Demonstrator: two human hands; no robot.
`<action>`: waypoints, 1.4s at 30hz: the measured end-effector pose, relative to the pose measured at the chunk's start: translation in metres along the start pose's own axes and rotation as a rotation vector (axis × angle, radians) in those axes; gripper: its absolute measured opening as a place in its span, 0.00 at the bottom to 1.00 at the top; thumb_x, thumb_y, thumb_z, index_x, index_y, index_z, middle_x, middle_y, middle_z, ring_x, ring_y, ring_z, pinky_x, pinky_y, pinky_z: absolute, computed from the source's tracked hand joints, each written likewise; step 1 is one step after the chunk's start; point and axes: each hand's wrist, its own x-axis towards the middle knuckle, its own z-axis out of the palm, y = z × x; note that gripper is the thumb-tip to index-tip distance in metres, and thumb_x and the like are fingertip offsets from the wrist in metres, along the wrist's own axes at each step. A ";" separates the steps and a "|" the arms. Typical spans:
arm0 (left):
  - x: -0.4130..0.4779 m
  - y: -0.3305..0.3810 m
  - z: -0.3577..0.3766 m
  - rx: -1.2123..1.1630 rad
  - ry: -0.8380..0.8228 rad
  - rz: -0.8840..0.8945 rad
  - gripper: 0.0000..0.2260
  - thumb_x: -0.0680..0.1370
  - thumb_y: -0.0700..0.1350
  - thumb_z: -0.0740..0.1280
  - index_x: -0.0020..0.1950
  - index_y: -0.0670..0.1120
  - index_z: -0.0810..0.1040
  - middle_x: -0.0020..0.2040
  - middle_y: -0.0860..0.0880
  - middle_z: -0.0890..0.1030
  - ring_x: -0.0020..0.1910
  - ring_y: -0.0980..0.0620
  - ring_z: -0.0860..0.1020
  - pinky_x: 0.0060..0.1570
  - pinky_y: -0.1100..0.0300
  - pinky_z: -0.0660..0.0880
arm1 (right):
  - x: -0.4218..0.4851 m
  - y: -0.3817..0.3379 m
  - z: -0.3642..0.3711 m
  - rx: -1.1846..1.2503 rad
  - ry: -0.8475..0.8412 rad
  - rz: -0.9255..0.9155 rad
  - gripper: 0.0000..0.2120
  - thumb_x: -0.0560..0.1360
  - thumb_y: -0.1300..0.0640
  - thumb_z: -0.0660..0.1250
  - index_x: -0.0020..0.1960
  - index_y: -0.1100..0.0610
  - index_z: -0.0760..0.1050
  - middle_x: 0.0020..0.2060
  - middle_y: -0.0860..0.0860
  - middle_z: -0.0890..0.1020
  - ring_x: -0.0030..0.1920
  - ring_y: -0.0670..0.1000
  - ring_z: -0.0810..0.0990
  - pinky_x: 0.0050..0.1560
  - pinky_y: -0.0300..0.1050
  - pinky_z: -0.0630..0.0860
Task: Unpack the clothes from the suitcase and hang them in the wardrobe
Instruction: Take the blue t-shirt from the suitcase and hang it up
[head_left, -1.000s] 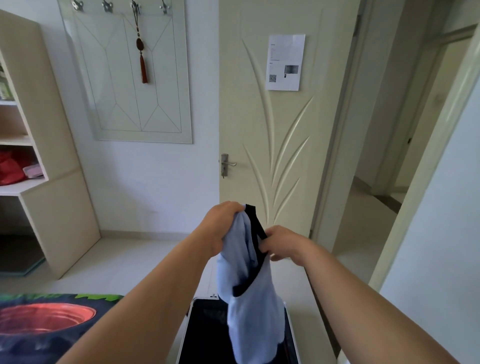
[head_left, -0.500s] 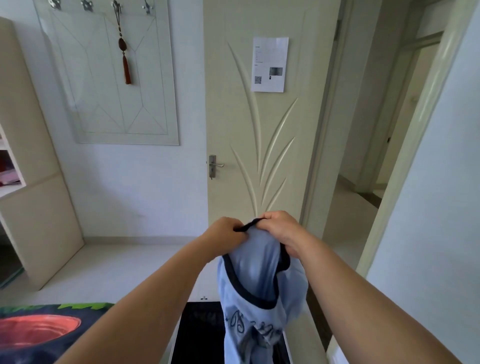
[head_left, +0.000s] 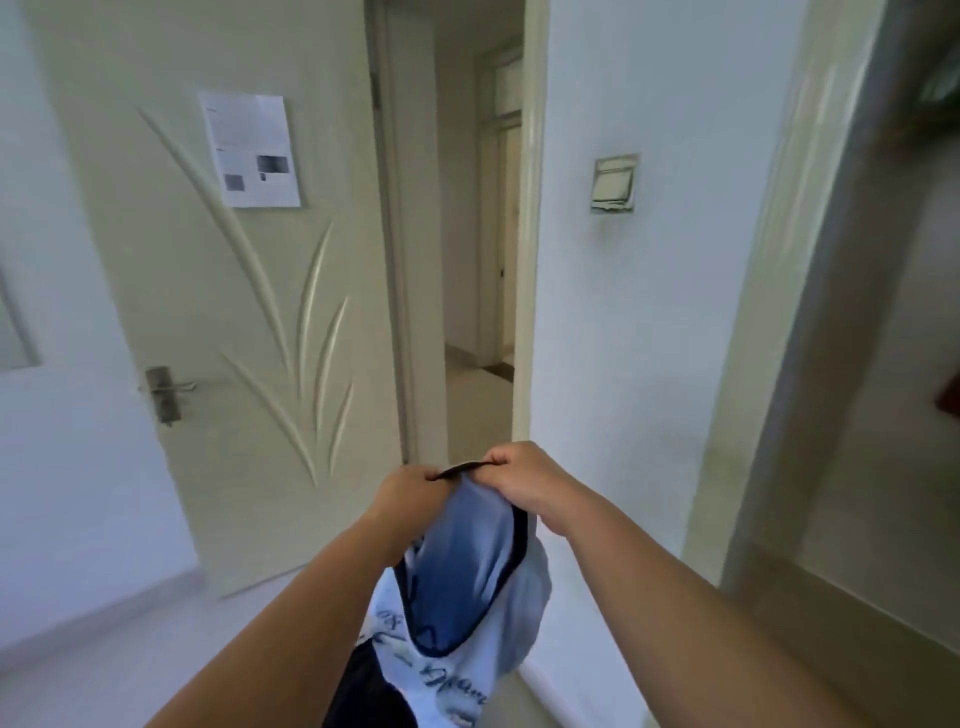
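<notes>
Head view:
- Writing: the shirt (head_left: 467, 587) has dark script lettering across its lower front, in the bottom centre of the frame. It is creased and cut off by folds, so it can't be read.
- A paper sheet (head_left: 252, 150) is stuck flat on the door (head_left: 234, 312) in the upper left. It has printed lines, a QR-like square and a dark rectangle, all too blurred to read.
- Shirt: soft light-blue fabric with a dark navy band round the neck opening. It hangs limp and bunched from the neckline, lower centre, in the air between both forearms. The inside of the opening is a deeper blue.
- Left hand (head_left: 410, 491): fingers curled and pinching the navy trim at the top of the shirt.
- Right hand (head_left: 524, 480): the same grip on that trim. It is just beside the left hand, with a short strip of band stretched between them.
- There is a dark shape (head_left: 369, 691) at the bottom edge, behind the shirt hem. I can't tell what it is.
- Door: cream and matte, with raised curved leaf-like ribs. It has a metal lever handle (head_left: 163, 392) on a rectangular plate at mid left.
- An open doorway (head_left: 475, 260) right of the door shows a hallway with a pale floor.
- A square wall switch (head_left: 614, 183) with a cream plate sits on the white wall, upper right of centre.
</notes>
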 end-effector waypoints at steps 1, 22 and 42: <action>-0.002 0.009 0.007 -0.069 -0.055 0.007 0.11 0.77 0.42 0.62 0.35 0.44 0.77 0.38 0.44 0.80 0.40 0.46 0.76 0.39 0.57 0.71 | -0.008 0.005 -0.010 0.011 0.026 0.022 0.14 0.73 0.52 0.67 0.47 0.64 0.79 0.42 0.56 0.80 0.42 0.52 0.77 0.43 0.43 0.73; -0.124 0.293 0.290 -0.575 -0.706 0.154 0.07 0.76 0.37 0.65 0.46 0.35 0.81 0.42 0.40 0.83 0.40 0.46 0.80 0.40 0.59 0.77 | -0.239 0.114 -0.360 0.027 0.490 0.227 0.02 0.73 0.60 0.66 0.41 0.56 0.76 0.35 0.51 0.78 0.36 0.49 0.76 0.35 0.40 0.70; -0.066 0.487 0.351 -0.594 -0.803 0.414 0.06 0.77 0.37 0.63 0.43 0.37 0.78 0.39 0.41 0.79 0.34 0.48 0.77 0.33 0.61 0.76 | -0.226 0.045 -0.589 0.355 1.188 -0.109 0.10 0.79 0.64 0.57 0.57 0.58 0.74 0.41 0.51 0.76 0.43 0.50 0.77 0.46 0.46 0.76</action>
